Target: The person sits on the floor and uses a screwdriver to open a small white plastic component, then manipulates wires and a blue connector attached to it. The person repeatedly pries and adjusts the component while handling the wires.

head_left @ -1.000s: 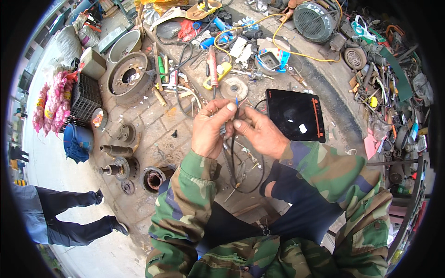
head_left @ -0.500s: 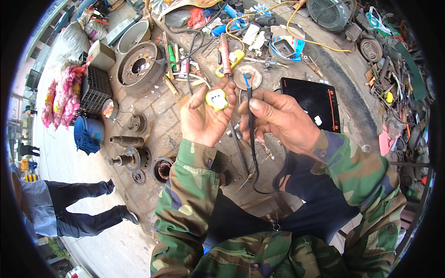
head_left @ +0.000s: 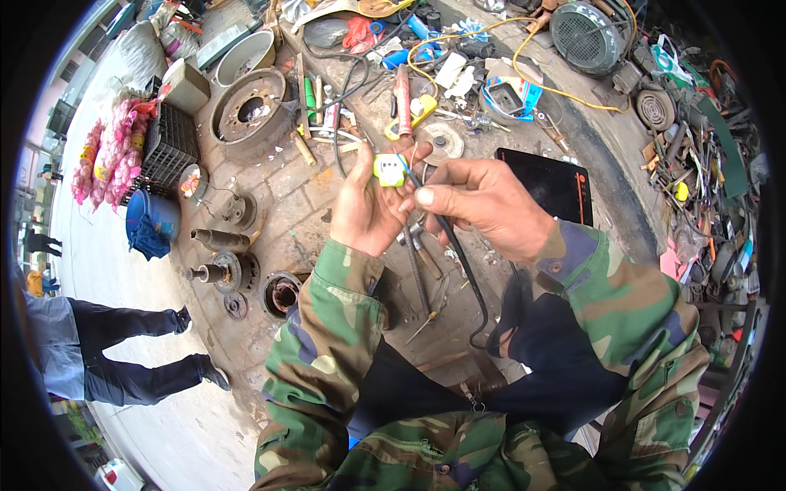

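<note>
My left hand (head_left: 360, 214) is palm up, its thumb and fingers closed around a small yellow-green and white socket (head_left: 390, 170) with several dark openings in its face. Between the thumb and fingers of my right hand (head_left: 490, 203) is a black cable (head_left: 463, 262), pinched close to its end. A blue wire (head_left: 402, 161) sticks out of that end and lies at the socket's right edge; whether it enters the socket I cannot tell. The rest of the cable hangs in a loop above my lap. Below the hands, a thin screwdriver-like tool (head_left: 422, 326) lies on the paving.
A black glass-topped panel (head_left: 540, 182) lies right of my hands. Beyond them are a red-handled tool (head_left: 402, 102) and a grey round disc (head_left: 443, 141). Rusty metal parts (head_left: 237, 274) and a wheel rim (head_left: 233, 119) stand left. Scrap (head_left: 696, 164) is heaped right; a person (head_left: 123, 348) stands left.
My right hand has moved left and tilted the cable, bringing its wire end against the socket. My left hand has turned the socket slightly. The person at left has shifted a little.
</note>
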